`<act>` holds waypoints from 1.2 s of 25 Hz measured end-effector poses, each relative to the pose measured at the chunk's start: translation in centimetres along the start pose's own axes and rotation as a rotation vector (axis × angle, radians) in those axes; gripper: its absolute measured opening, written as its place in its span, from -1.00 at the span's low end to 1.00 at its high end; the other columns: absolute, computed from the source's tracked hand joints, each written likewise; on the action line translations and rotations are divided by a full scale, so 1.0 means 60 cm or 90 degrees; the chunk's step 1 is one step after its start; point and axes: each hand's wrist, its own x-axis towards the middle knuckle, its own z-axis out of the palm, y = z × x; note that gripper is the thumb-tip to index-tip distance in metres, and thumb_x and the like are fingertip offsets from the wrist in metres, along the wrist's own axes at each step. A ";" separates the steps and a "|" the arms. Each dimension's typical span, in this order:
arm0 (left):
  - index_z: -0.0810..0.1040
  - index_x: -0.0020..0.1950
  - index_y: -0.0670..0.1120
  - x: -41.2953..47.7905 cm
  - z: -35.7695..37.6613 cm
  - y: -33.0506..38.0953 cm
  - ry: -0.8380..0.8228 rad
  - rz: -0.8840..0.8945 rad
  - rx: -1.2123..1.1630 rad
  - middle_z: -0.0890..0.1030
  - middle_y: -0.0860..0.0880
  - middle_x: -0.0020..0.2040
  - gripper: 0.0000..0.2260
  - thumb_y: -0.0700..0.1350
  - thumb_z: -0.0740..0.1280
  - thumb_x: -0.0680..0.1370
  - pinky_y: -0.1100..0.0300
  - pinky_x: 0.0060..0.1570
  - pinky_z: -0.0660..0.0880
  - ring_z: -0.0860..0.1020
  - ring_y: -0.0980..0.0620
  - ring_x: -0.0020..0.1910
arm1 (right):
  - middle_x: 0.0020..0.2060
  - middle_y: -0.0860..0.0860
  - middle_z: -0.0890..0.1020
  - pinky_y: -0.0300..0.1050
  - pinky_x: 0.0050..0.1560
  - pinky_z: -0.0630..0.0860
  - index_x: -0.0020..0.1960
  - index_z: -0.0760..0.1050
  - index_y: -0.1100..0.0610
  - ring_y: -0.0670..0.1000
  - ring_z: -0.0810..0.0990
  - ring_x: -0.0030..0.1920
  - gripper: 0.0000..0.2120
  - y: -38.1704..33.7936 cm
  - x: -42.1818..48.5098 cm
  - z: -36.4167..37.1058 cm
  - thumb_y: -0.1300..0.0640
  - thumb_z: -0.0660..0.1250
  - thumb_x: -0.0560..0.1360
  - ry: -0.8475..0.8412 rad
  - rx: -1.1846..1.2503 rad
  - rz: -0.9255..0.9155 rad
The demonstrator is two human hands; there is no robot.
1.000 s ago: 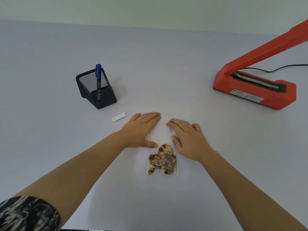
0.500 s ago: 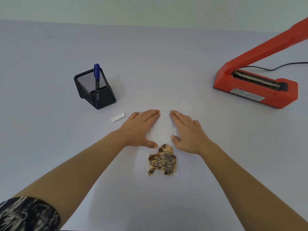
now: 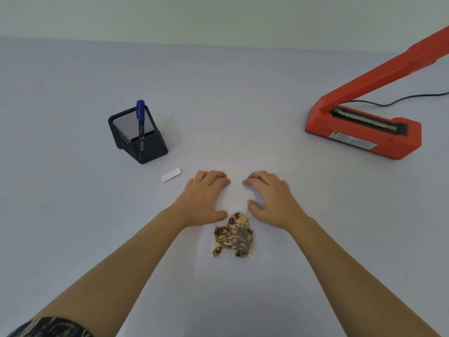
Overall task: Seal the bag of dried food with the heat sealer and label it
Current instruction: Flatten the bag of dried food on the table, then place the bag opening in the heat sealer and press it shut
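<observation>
On bag (image 3: 237, 199) top, left hand (image 3: 202, 199), right hand (image 3: 272, 200) arched, fingertips (image 3: 224, 182) down (grip closed? cannot tell).

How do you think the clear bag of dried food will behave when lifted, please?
The bag looks like thin clear film, so it will probably flop. The food sits bunched at its near end, so that end likely sags. Few pieces show, so probably light.
</observation>
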 end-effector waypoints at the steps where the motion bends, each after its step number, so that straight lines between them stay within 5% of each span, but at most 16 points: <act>1: 0.24 0.41 0.00 0.002 -0.001 0.001 -0.008 -0.008 -0.004 0.24 0.03 0.41 -0.31 0.17 0.36 0.35 0.02 0.28 0.20 0.16 -0.02 0.34 | 0.21 -0.06 0.42 -0.02 0.20 0.32 0.26 0.42 0.04 -0.02 0.36 0.21 -0.56 -0.001 0.003 0.002 0.01 0.24 0.39 -0.002 0.041 0.022; 4: 0.26 0.37 0.01 0.011 -0.018 0.019 0.017 -0.035 -0.057 0.26 0.07 0.37 -0.32 0.16 0.29 0.28 0.08 0.16 0.18 0.19 0.00 0.29 | 0.09 -0.04 0.44 -0.14 0.22 0.31 0.21 0.47 0.11 -0.02 0.40 0.16 -0.66 0.000 0.009 -0.006 0.11 0.33 0.45 0.093 0.194 0.073; 8: 0.28 0.36 -0.05 0.050 -0.057 0.072 0.096 -0.006 -0.130 0.27 0.03 0.36 -0.35 0.10 0.28 0.30 0.11 0.20 0.25 0.21 -0.02 0.29 | -0.04 -0.03 0.44 -0.15 0.08 0.38 0.08 0.52 0.17 0.01 0.47 0.00 -0.78 0.048 -0.010 -0.054 0.25 0.34 0.43 0.325 0.168 0.144; 13: 0.19 0.44 -0.15 0.167 -0.061 0.188 0.090 -0.011 -0.189 0.23 -0.08 0.44 -0.38 0.00 0.34 0.47 0.11 0.35 0.18 0.17 -0.05 0.39 | 0.14 0.24 0.45 0.06 0.16 0.35 0.24 0.35 0.29 0.24 0.41 0.16 -0.54 0.185 -0.063 -0.152 0.23 0.37 0.39 0.518 0.050 0.388; 19: -0.07 0.51 -0.16 0.300 -0.055 0.292 0.094 -0.151 -0.345 0.07 -0.12 0.54 -0.32 -0.13 0.27 0.53 0.09 0.43 0.12 0.11 -0.06 0.49 | 0.50 0.25 0.00 -0.05 0.46 -0.04 0.48 -0.14 0.32 0.17 -0.02 0.50 -0.22 0.319 -0.083 -0.221 0.15 0.30 0.50 0.407 0.161 0.496; 24: 0.24 0.40 -0.10 0.325 -0.060 0.322 0.156 -0.165 -0.414 0.47 -0.10 0.28 -0.50 -0.25 0.24 0.47 0.17 0.08 0.35 0.43 -0.08 0.26 | 0.42 0.17 0.27 0.03 0.41 0.23 0.49 0.00 0.20 0.15 0.27 0.41 -0.27 0.330 -0.094 -0.217 0.17 0.33 0.46 0.384 0.269 0.446; 30: 0.28 0.38 -0.08 0.257 -0.047 0.313 0.158 -0.144 -0.383 0.44 0.03 0.11 -0.51 -0.30 0.23 0.47 0.22 0.03 0.30 0.39 0.09 0.06 | 0.46 0.13 0.21 -0.13 0.38 0.14 0.50 -0.02 0.20 0.09 0.20 0.44 -0.27 0.265 -0.169 -0.178 0.18 0.32 0.48 0.374 0.290 0.433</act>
